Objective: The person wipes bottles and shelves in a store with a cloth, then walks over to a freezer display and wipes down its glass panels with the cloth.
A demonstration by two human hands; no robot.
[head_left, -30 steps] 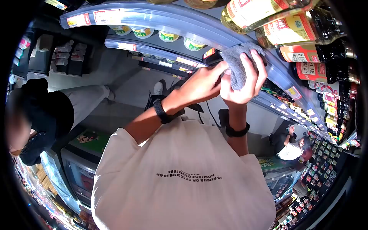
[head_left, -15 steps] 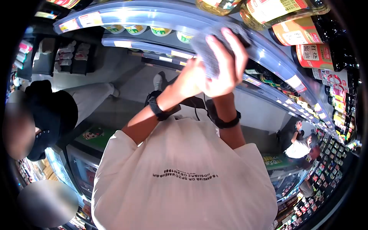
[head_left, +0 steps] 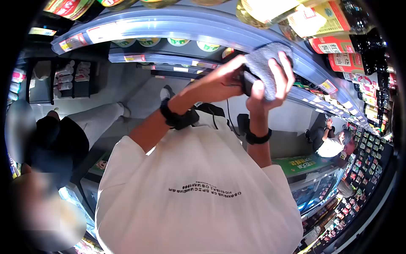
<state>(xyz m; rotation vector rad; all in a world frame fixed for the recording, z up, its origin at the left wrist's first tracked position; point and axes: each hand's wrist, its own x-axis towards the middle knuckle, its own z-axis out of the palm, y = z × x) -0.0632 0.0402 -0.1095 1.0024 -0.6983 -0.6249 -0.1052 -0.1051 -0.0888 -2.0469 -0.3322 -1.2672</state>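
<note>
My left hand (head_left: pixel 231 79) is closed on a dark object (head_left: pixel 247 81), mostly hidden by fingers and cloth; I cannot make out its kind. A grey cloth (head_left: pixel 267 63) covers its upper side. My right hand (head_left: pixel 272 86) grips the cloth with fingers bent over it, close against my left hand. Both hands are held up in front of the shelf's price rail (head_left: pixel 203 30), apart from the bottles.
Soy sauce bottles (head_left: pixel 347 62) line the shelf at the right, with oil bottles (head_left: pixel 264 10) above. White-lidded tubs (head_left: pixel 178 41) stand on a lower shelf. One person (head_left: pixel 63 139) is close at the left; another person (head_left: pixel 332 144) crouches far right.
Both hands and the cloth have shifted right and slightly down. The cloth has turned, and the dark object now shows at its lower left, by my left fingers.
</note>
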